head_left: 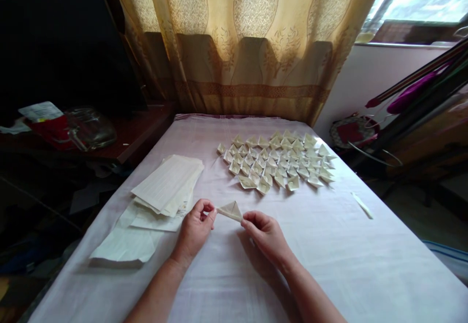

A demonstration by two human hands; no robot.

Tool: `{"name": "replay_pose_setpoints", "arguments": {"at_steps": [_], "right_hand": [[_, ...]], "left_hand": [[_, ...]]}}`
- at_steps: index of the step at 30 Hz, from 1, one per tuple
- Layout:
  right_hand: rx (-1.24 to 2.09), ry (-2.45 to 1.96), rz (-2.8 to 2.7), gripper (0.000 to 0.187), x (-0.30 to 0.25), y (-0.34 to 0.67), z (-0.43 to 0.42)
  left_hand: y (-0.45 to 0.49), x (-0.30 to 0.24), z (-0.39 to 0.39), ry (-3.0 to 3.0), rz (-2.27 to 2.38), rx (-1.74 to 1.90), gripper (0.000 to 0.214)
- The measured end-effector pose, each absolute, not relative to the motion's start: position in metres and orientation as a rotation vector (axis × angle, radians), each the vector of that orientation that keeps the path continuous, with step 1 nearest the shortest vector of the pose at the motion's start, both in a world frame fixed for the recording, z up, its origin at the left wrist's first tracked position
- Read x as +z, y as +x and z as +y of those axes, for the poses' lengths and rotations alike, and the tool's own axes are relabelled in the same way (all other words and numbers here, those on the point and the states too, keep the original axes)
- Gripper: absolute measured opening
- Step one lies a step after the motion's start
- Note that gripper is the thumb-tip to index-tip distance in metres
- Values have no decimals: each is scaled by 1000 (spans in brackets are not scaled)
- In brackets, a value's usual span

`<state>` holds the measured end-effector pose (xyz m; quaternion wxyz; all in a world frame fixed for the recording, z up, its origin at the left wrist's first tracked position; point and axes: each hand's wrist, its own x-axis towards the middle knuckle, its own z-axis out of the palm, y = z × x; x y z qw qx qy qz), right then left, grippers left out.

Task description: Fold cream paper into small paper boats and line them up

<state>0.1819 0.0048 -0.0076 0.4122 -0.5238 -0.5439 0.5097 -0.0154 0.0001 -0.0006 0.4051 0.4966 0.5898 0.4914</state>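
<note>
A small folded paper triangle [231,210] is held just above the white cloth between both my hands. My left hand [195,229] pinches its left tip with thumb and forefinger. My right hand [266,234] pinches its right lower corner, fingers curled. Beyond them several finished folded paper boats [278,161] lie in rows on the cloth. A stack of lined paper sheets [168,185] lies to the left of my left hand.
The white cloth [329,245] covers a table that reaches a yellow patterned curtain [252,45]. A thin paper strip [361,205] lies at the right. A dark side table with a glass jar [89,128] stands left; rods and clutter [413,89] lean at the right.
</note>
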Motion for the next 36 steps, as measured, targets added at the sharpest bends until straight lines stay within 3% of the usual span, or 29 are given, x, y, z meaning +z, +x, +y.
{"name": "replay_pose_setpoints", "arguments": {"at_steps": [23, 36], "right_hand": [[1059, -1299, -1432, 20, -18, 183, -5], [741, -1632, -1722, 19, -7, 180, -9]], "left_hand": [[-16, 7, -5, 1217, 1561, 1046, 30], [-16, 4, -6, 1467, 1799, 829, 9]]}}
